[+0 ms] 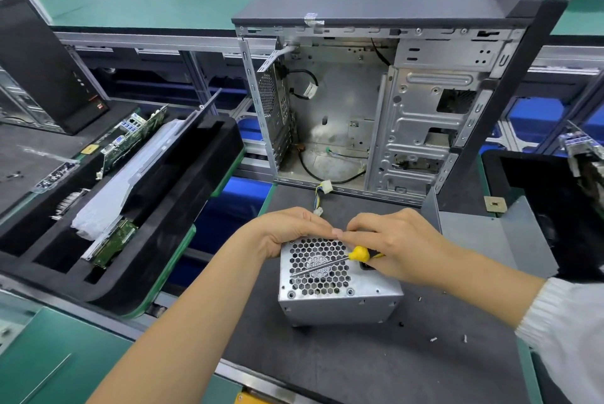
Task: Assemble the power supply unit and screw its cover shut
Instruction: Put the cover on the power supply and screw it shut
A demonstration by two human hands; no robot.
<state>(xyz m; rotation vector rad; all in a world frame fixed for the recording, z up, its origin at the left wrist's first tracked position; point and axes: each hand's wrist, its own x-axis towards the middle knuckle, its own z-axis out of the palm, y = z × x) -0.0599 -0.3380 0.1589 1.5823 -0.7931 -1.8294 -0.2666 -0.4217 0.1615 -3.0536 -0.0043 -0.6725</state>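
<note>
The silver power supply unit (340, 292) stands on the dark mat, its honeycomb fan grille facing up toward me. My left hand (287, 230) grips the unit's far top edge from the left. My right hand (392, 243) holds a screwdriver with a yellow handle (359, 254); its metal shaft lies slantwise across the grille, tip toward the lower left. The fingertips of both hands meet at the unit's far edge, and what they pinch there is hidden. The unit's wire bundle with a white connector (322, 194) trails behind the hands.
An open computer case (376, 103) stands upright behind the unit. Loose screws (433, 339) lie on the mat at the right. A black foam tray (137, 207) with circuit boards sits at the left, a grey metal panel (483, 240) at the right.
</note>
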